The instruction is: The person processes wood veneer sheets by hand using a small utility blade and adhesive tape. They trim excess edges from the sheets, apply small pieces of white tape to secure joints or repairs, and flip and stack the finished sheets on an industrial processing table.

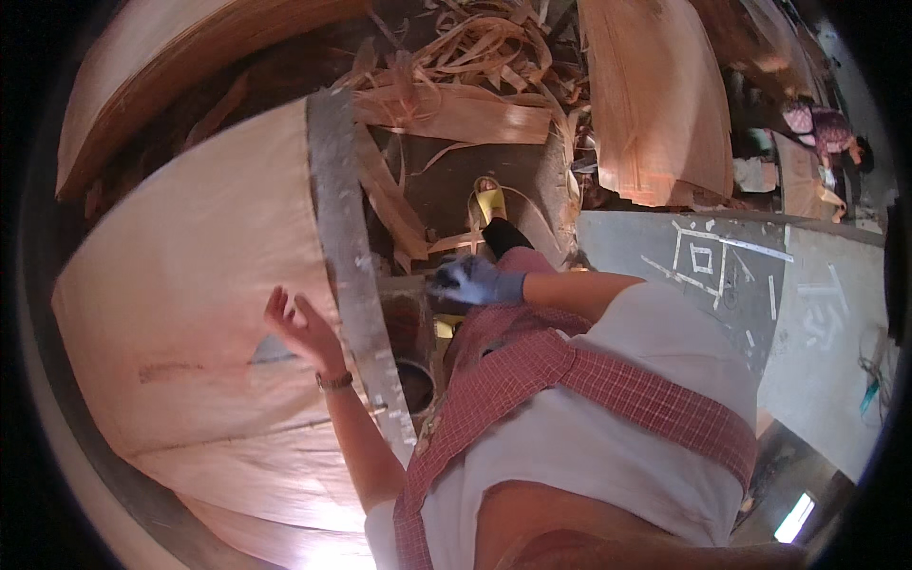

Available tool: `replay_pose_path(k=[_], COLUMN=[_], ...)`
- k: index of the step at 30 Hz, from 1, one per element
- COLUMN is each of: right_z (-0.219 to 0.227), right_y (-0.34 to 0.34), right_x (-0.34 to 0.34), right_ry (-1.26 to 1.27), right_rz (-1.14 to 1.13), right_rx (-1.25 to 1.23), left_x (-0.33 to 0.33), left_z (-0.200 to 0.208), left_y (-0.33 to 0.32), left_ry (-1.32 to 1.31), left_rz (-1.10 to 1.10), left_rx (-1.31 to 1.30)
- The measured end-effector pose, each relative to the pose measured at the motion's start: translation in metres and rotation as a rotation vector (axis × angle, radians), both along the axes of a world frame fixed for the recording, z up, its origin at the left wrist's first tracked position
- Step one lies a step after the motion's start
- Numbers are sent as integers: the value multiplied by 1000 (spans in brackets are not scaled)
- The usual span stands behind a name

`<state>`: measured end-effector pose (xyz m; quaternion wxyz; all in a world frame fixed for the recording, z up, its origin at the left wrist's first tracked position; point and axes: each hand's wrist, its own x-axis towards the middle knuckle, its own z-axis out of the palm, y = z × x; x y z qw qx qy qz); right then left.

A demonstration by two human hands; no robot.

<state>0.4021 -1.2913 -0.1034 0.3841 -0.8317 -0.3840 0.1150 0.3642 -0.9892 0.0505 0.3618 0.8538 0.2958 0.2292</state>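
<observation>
My left hand (306,334), bare with a watch at the wrist, is raised over a broad pale wood veneer sheet (190,237) at the left. Its fingers are apart and nothing is in them; whether it touches the sheet I cannot tell. A blue work glove with dark fingertips covers my right hand (480,282), which is in front of my checked apron (532,366), just right of the grey table edge (347,218). Motion smears its fingers, so its grip does not show. A small bluish-grey patch (273,350) shows on the veneer beside my left hand.
Veneer strips (475,47) lie heaped on the floor ahead, with a longer piece (456,114) nearer. Large veneer stacks (655,104) stand at the far right and far left. A grey panel with white markings (684,256) is on my right. Yellow sandals (489,198) are on my feet.
</observation>
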Motion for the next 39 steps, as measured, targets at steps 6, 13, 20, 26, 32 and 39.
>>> replay_pose_path(k=[6,13,20,26,32,39], right_z=[-83,-350,-564,-581,-459,-115], right_y=[-94,-174,-232,-237,-279,-213], right_x=[170,359,535,579,460,559], right_ry=[334,491,706,266,-146,408], right_rz=[-112,32,-571,11,-160,173], right_rx=[-471,-1005,-551,-1123,-682,-558], left_x=[222,277,302,322,309,292], left_z=[-61,-118,-107,-114,-104,-98], left_y=[-19,19,9,-18,-15,-6], left_ry=[209,375,504,503,554,496], left_rz=[-271,-79,25,225,-221,21], left_rx=[611,296,153,114,433,371])
